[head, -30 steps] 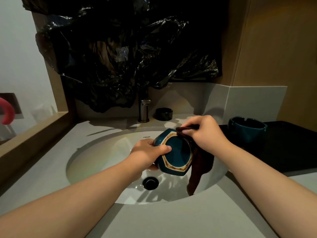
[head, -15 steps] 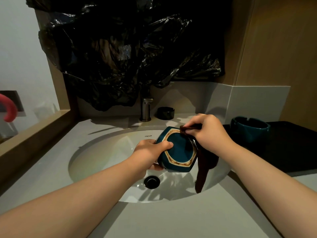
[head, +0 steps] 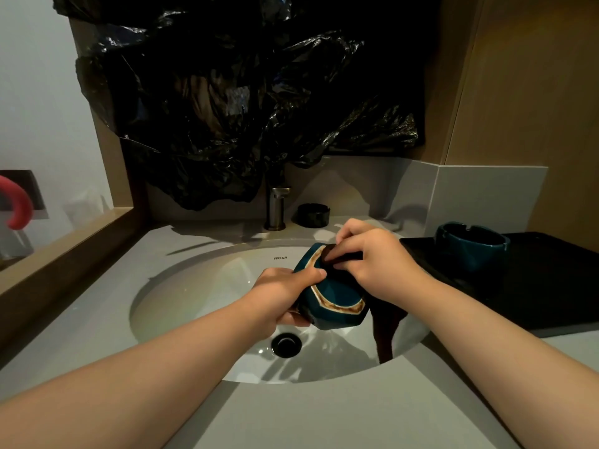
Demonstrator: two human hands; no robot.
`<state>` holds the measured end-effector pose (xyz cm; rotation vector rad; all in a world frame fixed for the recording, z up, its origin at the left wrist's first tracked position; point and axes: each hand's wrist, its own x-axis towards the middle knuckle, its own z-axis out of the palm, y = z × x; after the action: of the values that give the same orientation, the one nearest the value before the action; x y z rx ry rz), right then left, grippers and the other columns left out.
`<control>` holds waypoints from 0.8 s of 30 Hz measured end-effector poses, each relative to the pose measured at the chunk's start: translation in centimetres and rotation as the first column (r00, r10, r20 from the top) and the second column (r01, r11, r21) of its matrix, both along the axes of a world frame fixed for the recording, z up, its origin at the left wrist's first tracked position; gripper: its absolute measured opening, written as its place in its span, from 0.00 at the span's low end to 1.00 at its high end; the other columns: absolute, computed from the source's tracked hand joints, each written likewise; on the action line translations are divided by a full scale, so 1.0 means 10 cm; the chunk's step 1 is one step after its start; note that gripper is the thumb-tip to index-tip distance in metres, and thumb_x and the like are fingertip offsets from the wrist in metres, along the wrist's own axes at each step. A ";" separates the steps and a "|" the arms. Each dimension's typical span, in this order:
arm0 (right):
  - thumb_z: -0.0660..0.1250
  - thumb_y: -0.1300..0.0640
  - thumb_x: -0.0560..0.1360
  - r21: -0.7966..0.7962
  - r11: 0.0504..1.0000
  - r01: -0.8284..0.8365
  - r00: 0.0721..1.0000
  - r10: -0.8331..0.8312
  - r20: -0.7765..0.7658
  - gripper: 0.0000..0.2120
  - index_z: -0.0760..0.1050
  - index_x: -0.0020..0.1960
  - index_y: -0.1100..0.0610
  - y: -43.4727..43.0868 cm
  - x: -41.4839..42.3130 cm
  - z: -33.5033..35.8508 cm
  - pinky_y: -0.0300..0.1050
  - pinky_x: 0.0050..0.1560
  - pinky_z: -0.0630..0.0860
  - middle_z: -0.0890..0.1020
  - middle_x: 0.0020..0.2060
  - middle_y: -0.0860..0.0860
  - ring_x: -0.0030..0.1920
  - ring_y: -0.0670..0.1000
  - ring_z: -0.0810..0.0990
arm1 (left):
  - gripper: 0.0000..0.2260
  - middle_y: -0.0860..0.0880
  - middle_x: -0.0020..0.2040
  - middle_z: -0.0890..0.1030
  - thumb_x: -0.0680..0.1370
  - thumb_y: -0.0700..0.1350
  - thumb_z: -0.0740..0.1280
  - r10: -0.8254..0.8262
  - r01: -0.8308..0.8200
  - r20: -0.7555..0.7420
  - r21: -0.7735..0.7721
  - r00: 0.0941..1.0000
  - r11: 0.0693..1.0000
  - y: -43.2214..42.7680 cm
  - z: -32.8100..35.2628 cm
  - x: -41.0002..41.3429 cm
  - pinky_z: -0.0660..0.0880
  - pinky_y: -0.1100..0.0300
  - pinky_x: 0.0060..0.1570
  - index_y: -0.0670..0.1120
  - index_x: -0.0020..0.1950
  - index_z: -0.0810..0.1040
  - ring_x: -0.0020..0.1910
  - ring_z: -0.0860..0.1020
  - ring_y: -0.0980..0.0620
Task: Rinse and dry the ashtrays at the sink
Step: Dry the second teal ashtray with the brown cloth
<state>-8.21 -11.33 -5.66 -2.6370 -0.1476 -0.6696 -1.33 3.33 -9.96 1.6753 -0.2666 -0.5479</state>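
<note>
A teal hexagonal ashtray [head: 337,294] with a tan unglazed ring on its underside is held tilted over the white sink basin [head: 201,296], its base turned toward me. My left hand [head: 285,294] grips its left edge, thumb across the base. My right hand [head: 372,260] pinches a dark brown cloth [head: 385,328] against the ashtray's upper edge; the rest of the cloth hangs down into the basin. A second teal ashtray [head: 470,247] stands upright on a black mat [head: 534,286] to the right. A small black ashtray [head: 313,214] sits behind the basin.
A metal faucet [head: 276,207] rises at the back of the basin, and the drain [head: 286,344] lies below my hands. Black plastic sheeting [head: 243,102] covers the wall above. A wooden ledge [head: 64,251] borders the grey countertop [head: 308,416] on the left.
The ashtray has turned in my hands, and my right hand with the cloth has slid along its upper edge toward the left. My left hand keeps its grip.
</note>
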 end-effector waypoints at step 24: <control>0.72 0.59 0.70 0.069 0.993 0.091 0.995 -0.093 0.026 0.08 0.84 0.49 0.52 0.04 0.05 -0.01 0.50 0.55 0.75 0.80 0.46 0.46 0.50 0.49 0.77 | 0.14 0.42 0.46 0.84 0.75 0.53 0.70 0.109 -0.108 0.058 -0.015 0.992 0.994 -0.04 0.02 0.01 0.81 0.52 0.41 0.44 0.51 0.77 0.45 0.83 0.43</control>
<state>-7.69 -10.93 -5.75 -2.5822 -0.0108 -0.7303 -1.28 2.92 -9.79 1.6858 -0.2195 -0.4160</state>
